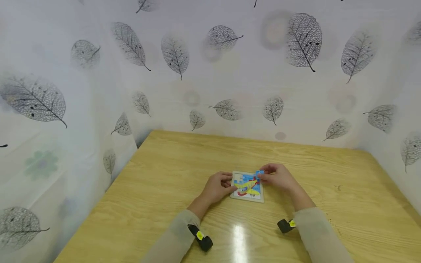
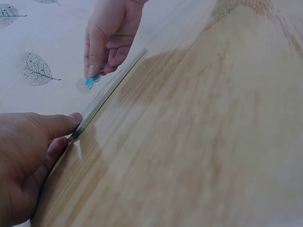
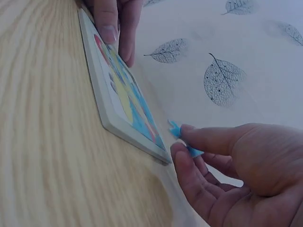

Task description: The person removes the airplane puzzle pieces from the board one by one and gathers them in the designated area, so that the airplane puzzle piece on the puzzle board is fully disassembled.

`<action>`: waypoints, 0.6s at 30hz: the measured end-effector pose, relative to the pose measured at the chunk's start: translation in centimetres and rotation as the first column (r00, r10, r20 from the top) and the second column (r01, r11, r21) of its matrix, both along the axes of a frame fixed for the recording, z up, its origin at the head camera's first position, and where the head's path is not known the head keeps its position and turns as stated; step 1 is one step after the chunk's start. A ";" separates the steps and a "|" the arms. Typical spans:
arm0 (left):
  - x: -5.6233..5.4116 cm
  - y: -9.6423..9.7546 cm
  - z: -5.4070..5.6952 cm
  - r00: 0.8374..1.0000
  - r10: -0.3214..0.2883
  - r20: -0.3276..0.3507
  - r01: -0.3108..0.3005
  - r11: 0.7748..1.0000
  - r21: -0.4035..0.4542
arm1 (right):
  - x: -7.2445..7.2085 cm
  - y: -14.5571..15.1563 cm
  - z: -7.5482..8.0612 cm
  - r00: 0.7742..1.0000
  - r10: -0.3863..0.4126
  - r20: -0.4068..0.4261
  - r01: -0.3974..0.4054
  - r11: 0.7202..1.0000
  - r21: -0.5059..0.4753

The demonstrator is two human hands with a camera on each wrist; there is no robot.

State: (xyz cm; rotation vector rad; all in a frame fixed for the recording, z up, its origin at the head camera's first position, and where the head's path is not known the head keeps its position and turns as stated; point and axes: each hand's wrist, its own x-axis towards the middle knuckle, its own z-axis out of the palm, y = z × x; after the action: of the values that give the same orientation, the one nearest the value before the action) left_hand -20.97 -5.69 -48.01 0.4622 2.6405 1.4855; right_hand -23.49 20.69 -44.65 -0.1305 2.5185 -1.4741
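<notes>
A small square jigsaw puzzle tray (image 1: 247,199) with a pale rim lies on the table, its picture a yellow and red airplane on blue. Blank backing shows at its upper left. My left hand (image 1: 217,188) grips the tray's left edge, thumb (image 2: 71,122) on top and a finger beneath. Over the tray's upper right corner, my right hand (image 1: 277,177) pinches a blue puzzle piece (image 1: 260,173) between thumb and fingertips. In the right wrist view this blue piece (image 3: 174,128) is held just off the tray's corner, a knobbed end sticking out.
The wood-grain table (image 1: 158,175) stretches around the tray on all sides. Behind it and to the sides hangs a pale curtain (image 1: 243,65) printed with dark leaves. Black wrist devices (image 1: 204,241) with yellow labels sit at both sleeves.
</notes>
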 end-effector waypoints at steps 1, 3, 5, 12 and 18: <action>0.0 0.0 0.0 1.000 0.001 -0.002 -0.001 1.000 -0.001 | 0.0 0.2 0.0 1.000 -0.012 0.015 0.012 1.000 -0.005; 0.0 0.0 0.0 1.000 0.002 -0.006 -0.002 1.000 0.004 | -0.2 0.6 0.0 0.999 -0.021 0.040 0.021 1.000 -0.010; -0.2 0.0 -0.1 1.000 0.003 -0.013 -0.003 1.000 0.003 | -0.2 0.9 0.1 0.997 -0.030 0.065 0.031 1.000 -0.004; -0.4 -0.1 -0.2 1.000 -0.011 -0.015 0.011 1.000 0.001 | 0.0 1.9 0.6 0.993 -0.056 0.101 0.055 0.998 0.010; -0.2 -0.5 -0.4 0.998 -0.066 -0.007 0.066 0.998 -0.016 | 0.4 1.8 0.1 0.992 -0.095 0.086 0.090 0.994 0.062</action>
State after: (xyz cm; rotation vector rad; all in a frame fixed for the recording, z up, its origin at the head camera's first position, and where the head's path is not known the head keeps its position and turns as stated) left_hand -21.19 -6.24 -48.43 0.5492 2.6129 1.4463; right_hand -23.05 22.49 -44.60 0.0611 2.5243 -1.4051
